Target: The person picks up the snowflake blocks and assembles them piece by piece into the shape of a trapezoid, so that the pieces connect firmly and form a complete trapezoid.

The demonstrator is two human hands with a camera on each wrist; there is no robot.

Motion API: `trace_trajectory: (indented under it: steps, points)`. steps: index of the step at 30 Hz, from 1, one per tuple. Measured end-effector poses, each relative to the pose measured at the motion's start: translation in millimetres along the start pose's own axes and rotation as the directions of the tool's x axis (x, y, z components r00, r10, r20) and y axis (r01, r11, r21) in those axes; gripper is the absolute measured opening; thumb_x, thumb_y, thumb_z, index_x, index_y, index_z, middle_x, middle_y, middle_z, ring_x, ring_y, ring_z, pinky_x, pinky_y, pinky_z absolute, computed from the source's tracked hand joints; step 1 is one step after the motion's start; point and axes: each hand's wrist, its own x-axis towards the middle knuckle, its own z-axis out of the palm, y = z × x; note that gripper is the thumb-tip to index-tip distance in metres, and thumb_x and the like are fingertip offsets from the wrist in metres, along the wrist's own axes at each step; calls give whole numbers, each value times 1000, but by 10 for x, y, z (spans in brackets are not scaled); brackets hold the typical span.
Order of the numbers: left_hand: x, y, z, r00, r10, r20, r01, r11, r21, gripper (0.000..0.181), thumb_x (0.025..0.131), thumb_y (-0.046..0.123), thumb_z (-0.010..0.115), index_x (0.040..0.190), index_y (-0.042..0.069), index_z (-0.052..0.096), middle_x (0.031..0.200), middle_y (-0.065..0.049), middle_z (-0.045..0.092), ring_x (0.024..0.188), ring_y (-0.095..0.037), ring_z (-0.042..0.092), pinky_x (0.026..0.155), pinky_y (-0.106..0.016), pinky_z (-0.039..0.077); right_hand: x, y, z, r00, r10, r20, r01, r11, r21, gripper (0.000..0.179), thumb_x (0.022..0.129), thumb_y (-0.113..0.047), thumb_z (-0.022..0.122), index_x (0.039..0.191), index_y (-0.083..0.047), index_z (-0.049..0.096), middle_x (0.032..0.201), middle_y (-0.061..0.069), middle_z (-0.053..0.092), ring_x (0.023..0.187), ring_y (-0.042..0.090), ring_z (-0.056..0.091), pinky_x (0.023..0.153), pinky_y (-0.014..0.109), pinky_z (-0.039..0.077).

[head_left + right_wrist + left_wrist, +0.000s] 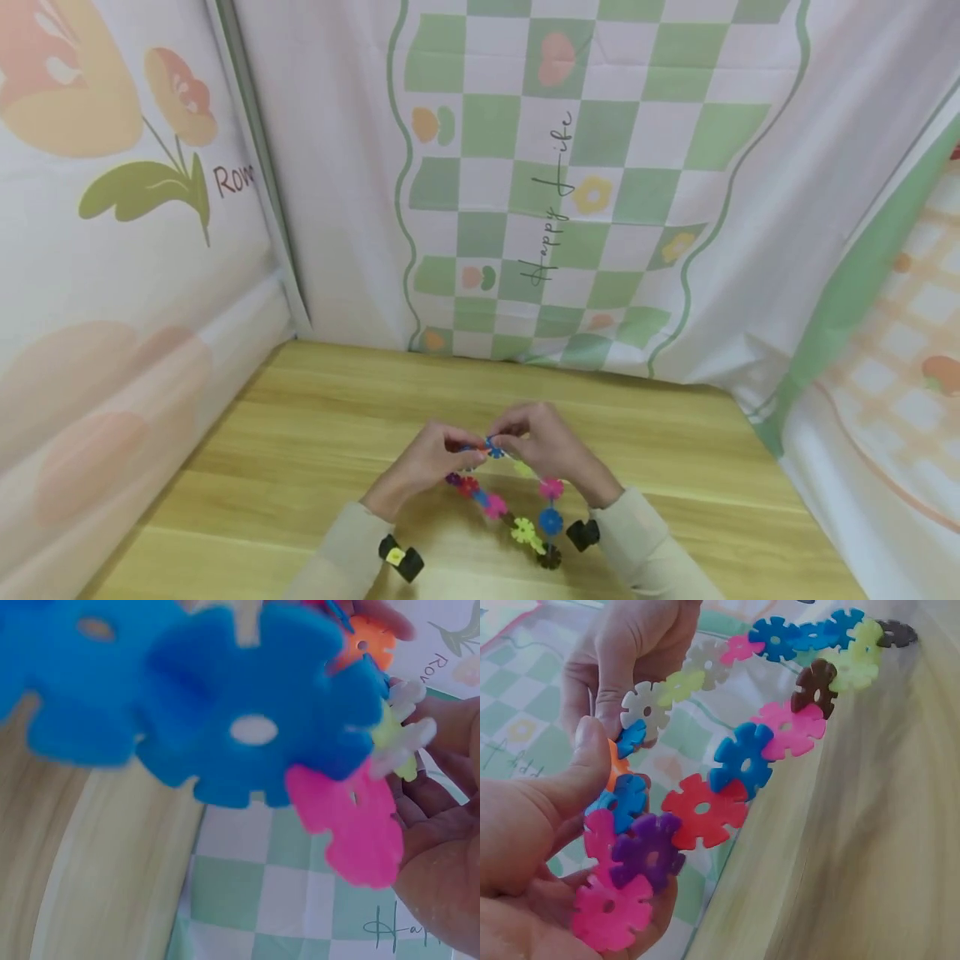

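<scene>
Notched plastic snowflake discs in many colours are slotted together into a chain point(492, 505) that loops down between both hands. My left hand point(422, 463) pinches it at the upper side, with the thumb against an orange disc point(617, 766). Pink discs point(612, 911) and a purple disc point(649, 850) hang beside that palm. My right hand point(546, 442) pinches the chain close by, at a blue disc point(495, 447). White and pale yellow discs point(682, 685) follow from there. In the right wrist view, a large blue disc point(255, 705) and a pink disc point(352, 821) stand before the palm.
Beneath the hands is a wood-grain table point(315, 442). A checked cloth curtain point(555, 183) hangs at its back edge, with printed cloth walls point(135, 275) at left and right. Black bands point(401, 558) with small mounts sit near both sleeves.
</scene>
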Motion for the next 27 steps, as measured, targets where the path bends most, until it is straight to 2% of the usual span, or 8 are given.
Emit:
trace_trajectory:
  steps: [3,7,11,15,18,22,25,27]
  points:
    - [2,3,-6,1000,-12,5,12,1000,7,23,101,14,71,119,-1,77,102,-30,76,76,-10,65,67,-18,54,6,31,-2,1000,20,12,-20,999,37,9,99,-13,74,102,-15,82,94,-3,79,79,7,71,74,27,63]
    - [11,6,-10,996,-84,-30,84,996,3,28,101,22,73,122,3,77,104,-26,76,76,-11,64,64,-17,51,-31,106,-71,999,53,5,-53,997,49,18,103,-26,70,113,-15,80,106,1,80,90,11,75,80,27,64]
    - [0,-26,-5,987,-144,-66,142,989,-30,31,100,28,74,122,6,77,98,-15,75,75,-11,60,62,-17,49,-200,236,-211,993,105,-45,-103,994,40,32,107,-37,62,124,-13,76,120,8,78,106,18,75,91,26,62]
    - [-20,-93,-3,971,-204,-127,198,978,-56,33,99,33,75,121,8,77,88,-1,68,72,-10,56,59,-18,46,-448,404,-316,988,145,-45,-141,987,75,40,110,-34,58,128,-2,72,121,18,76,107,30,75,90,26,62]
    - [-18,-138,-9,961,-224,-163,216,974,-67,35,99,36,75,121,8,77,92,-3,70,74,-10,58,61,-19,49,-629,515,-332,984,178,-7,-176,981,85,41,110,-31,57,128,4,70,117,21,77,104,32,75,86,26,62]
    - [0,-160,5,954,-226,-195,213,973,-89,34,100,33,75,121,6,77,100,-11,73,78,-11,62,67,-20,55,-784,621,-258,975,198,98,-208,972,105,39,111,-30,57,127,2,70,115,14,77,103,23,73,86,25,61]
    - [16,-161,40,950,-240,-202,221,969,-111,34,99,32,75,121,5,76,100,-10,73,79,-11,63,70,-22,58,-828,659,-186,969,188,161,-212,966,147,34,110,-28,58,124,-1,72,113,10,77,101,18,72,86,23,60]
    - [25,-161,62,948,-251,-198,231,966,-118,35,101,33,73,122,5,76,97,-5,71,78,-11,61,67,-21,56,-832,675,-170,966,199,168,-226,960,164,30,109,-27,59,121,-4,73,110,8,77,99,15,72,86,24,61]
